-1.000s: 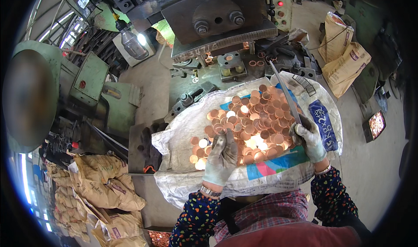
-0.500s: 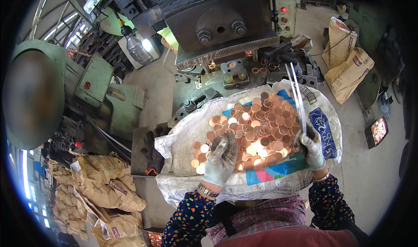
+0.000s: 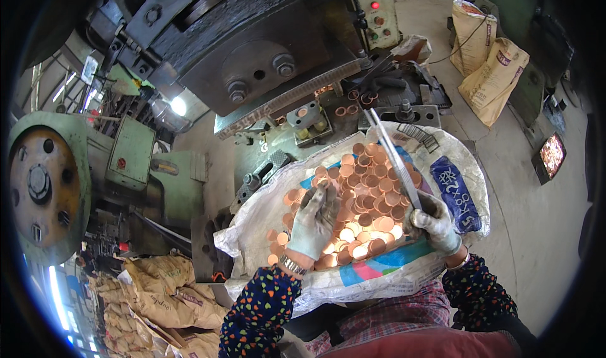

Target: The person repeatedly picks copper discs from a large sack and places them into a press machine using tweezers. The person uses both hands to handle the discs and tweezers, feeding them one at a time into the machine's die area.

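A heap of round copper discs [image 3: 369, 197] lies spread on a white woven plastic sack [image 3: 252, 222] in front of me. My left hand [image 3: 317, 218], in a pale work glove with dark-stained fingers, is closed at the left part of the heap. A copper disc [image 3: 323, 185] shows at its fingertips; the palm side is hidden. My right hand [image 3: 437, 223], gloved too, grips long metal tweezers [image 3: 394, 159] at the heap's right side. Their two arms point away from me toward the press, the tips a little apart and nothing between them.
A heavy press [image 3: 259, 74] stands beyond the sack, with a small die block [image 3: 309, 121] below its ram and copper rings [image 3: 347, 110] beside it. Paper sacks [image 3: 492, 80] stand far right; more paper sacks [image 3: 158, 288] lie at left. A flywheel [image 3: 41, 184] is at far left.
The view has turned, shifting the press leftward in the picture. The tweezers now slant more to the left, over the heap. My left hand stays closed at the discs.
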The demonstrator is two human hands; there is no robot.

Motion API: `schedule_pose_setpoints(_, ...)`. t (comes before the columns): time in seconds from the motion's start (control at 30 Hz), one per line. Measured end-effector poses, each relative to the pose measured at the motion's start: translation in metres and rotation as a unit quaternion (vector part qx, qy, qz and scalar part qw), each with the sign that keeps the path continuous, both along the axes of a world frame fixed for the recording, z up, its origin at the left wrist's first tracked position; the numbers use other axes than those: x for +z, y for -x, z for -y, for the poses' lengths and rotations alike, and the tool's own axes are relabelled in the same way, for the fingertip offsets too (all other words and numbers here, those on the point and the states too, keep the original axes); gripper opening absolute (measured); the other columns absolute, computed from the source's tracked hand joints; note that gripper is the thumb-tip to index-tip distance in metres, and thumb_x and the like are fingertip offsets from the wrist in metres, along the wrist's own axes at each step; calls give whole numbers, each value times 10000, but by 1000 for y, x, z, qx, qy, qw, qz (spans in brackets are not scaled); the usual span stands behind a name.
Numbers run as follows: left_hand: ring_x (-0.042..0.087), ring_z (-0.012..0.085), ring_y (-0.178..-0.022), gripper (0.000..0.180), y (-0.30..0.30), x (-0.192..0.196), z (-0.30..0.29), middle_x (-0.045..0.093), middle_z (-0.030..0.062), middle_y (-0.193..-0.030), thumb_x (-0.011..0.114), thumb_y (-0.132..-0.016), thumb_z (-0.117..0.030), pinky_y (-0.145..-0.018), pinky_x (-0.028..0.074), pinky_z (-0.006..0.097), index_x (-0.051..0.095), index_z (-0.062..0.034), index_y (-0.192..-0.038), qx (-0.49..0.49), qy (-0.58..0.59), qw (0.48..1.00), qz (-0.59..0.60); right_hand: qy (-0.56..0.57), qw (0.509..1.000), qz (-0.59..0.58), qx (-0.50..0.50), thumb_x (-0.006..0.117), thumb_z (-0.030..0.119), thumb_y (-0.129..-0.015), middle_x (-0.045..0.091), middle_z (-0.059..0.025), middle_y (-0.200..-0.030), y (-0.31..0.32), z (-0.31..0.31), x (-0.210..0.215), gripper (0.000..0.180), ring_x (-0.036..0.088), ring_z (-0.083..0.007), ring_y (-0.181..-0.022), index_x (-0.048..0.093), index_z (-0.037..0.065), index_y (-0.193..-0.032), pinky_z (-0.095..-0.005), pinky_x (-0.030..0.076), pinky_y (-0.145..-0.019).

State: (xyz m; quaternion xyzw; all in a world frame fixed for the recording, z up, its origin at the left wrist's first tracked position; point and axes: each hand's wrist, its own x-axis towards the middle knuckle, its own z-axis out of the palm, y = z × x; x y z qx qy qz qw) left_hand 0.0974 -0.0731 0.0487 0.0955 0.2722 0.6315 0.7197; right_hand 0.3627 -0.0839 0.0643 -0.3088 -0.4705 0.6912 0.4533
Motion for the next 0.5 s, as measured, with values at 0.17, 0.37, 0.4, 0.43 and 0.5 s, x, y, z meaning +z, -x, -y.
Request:
schedule_pose_setpoints(0.17,622,176,-1008,164,-15,0,-75,648,51,-1058,594,-895,-75,-906,526,328,605,-49,-1057,7,-48,999,-18,9,1000,-1,17,644,349,-855,601,-72,-770,-2,0,1,648,532,-73,-634,426,-48,-1318,-183,412,-559)
schedule_pose_setpoints(0.37,634,259,-997,183,-1,19,-164,639,168,-1052,521,-916,-36,-898,540,388,545,29,-1086,46,-13,992,113,10,1000,-3,16,640,344,-863,601,-61,-789,1,0,-1,634,523,-66,-632,425,-32,-1326,-185,410,-578)
schedule_pose_setpoints(0.4,629,263,-1007,196,1,17,-163,630,172,-1075,512,-919,-35,-913,531,396,530,28,-1104,38,9,992,122,11,1000,-9,17,640,334,-865,604,-60,-793,1,0,-1,628,527,-63,-644,424,-31,-1328,-185,410,-581)
schedule_pose_setpoints(0.43,620,263,-1028,234,2,11,-155,617,170,-1110,522,-916,-45,-924,524,402,513,26,-1139,23,-18,995,93,9,1000,-4,15,640,331,-866,605,-59,-796,1,-1,-2,628,528,-62,-645,422,-31,-1330,-185,410,-583)
schedule_pose_setpoints(0.5,597,258,-1075,332,5,-3,-124,589,159,-1176,530,-924,-99,-927,513,419,475,11,-1233,-12,-55,997,43,10,1000,-7,18,638,328,-867,606,-59,-800,0,-1,-2,630,527,-61,-647,419,-32,-1334,-186,410,-584)
